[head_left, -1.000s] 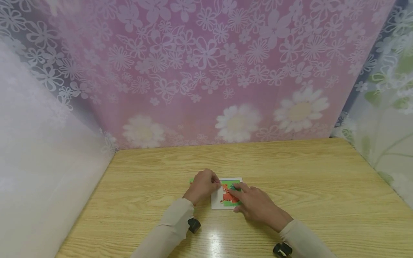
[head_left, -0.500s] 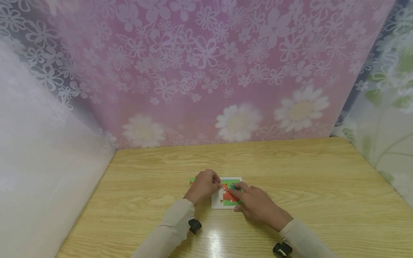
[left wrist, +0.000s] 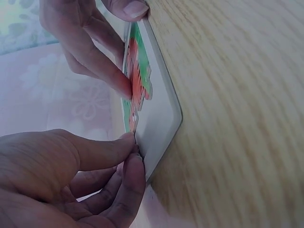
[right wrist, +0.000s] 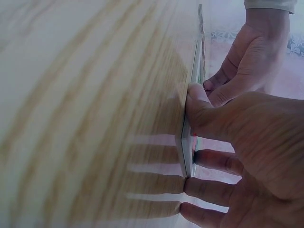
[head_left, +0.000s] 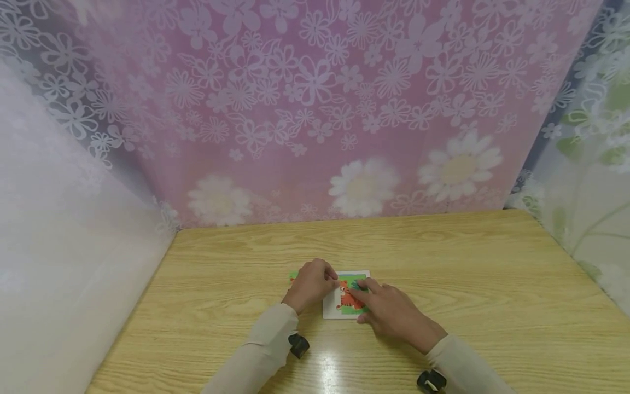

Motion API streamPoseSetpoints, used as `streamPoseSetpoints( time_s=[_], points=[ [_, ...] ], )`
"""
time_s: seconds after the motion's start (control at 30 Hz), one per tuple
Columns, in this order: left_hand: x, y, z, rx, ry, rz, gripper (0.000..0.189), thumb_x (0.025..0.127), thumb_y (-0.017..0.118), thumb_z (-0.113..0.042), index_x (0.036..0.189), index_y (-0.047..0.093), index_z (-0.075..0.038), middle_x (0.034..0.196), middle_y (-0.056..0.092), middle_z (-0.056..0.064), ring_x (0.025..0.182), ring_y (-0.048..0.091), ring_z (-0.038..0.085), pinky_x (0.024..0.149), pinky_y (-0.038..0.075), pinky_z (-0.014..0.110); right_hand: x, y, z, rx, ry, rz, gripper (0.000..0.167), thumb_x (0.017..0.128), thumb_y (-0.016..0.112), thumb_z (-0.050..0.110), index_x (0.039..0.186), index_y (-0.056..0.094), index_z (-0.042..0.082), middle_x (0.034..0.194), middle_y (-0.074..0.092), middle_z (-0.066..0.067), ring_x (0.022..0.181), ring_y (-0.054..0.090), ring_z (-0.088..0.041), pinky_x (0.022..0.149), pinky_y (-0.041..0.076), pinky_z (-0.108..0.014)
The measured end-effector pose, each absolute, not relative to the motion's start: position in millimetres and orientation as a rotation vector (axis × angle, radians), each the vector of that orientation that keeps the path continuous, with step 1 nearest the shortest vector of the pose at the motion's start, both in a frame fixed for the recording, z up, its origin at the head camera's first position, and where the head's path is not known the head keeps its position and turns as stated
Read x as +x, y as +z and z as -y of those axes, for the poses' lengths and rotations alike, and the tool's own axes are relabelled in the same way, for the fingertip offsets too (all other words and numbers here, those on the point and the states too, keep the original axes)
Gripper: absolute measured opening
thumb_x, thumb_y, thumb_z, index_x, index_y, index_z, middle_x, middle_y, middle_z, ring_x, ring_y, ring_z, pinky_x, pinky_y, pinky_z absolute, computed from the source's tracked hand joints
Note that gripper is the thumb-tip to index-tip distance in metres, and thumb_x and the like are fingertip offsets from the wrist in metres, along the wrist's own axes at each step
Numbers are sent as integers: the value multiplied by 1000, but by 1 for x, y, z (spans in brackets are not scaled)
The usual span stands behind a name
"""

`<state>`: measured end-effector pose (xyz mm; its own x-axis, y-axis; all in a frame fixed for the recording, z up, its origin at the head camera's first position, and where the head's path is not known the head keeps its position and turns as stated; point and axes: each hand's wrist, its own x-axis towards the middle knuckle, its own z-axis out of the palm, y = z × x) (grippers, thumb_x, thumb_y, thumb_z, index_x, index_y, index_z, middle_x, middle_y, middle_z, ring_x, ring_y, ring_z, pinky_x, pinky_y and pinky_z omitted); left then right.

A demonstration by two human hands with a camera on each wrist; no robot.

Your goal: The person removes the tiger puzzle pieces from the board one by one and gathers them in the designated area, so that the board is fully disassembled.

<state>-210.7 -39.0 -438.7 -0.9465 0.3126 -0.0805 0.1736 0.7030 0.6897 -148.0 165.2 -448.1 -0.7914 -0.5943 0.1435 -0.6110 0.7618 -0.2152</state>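
A small white puzzle board [head_left: 331, 309] lies on the table, with joined pieces forming an orange tiger [head_left: 350, 300] on green over its right part. Its left strip is bare white. My left hand [head_left: 309, 284] is at the board's upper left; in the left wrist view, thumb and index finger pinch a puzzle piece [left wrist: 137, 148], mostly hidden by the fingertips, at the picture's edge. My right hand [head_left: 391, 312] rests over the board's right side. Its index finger [left wrist: 121, 85] presses on the tiger, the thumb [right wrist: 197, 97] lies at the near edge, and other fingers reach past the corner.
Another green puzzle piece [head_left: 292, 275] with a bit of red shows on the table just left of my left hand, partly covered. The wood-grain table [head_left: 221, 273] runs back to a pink flowered curtain [head_left: 295, 137], with pale cloth on both sides.
Hardly anything differs. My left hand and wrist have shifted very slightly to the right; the right hand has stayed in place on the board.
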Motion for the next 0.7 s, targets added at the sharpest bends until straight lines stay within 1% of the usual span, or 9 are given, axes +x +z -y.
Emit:
streamPoseSetpoints(
  time_s=[0.2,0.47,0.7],
  points=[
    [-213,-442,40,418,1083,-2725,5,93,74,-9,92,76,-5,89,70,4,74,62,13,63,53,31,-147,-447,-165,991,348,2876,60,85,82,31,135,63,4,130,58,-19,104,67,-38,81,56,-50],
    [-213,-443,41,402,1099,-2712,4,93,74,-10,92,75,-6,85,69,1,73,61,13,64,52,32,-148,-448,-164,1004,330,2878,60,86,81,31,135,63,2,130,57,-19,103,67,-37,81,56,-49],
    [-212,-442,41,414,1113,-2716,5,93,74,-9,92,75,-5,83,68,1,70,60,12,62,50,31,-148,-448,-165,1014,318,2870,60,86,81,30,135,63,2,131,57,-19,106,66,-36,82,56,-48]
  ],
)
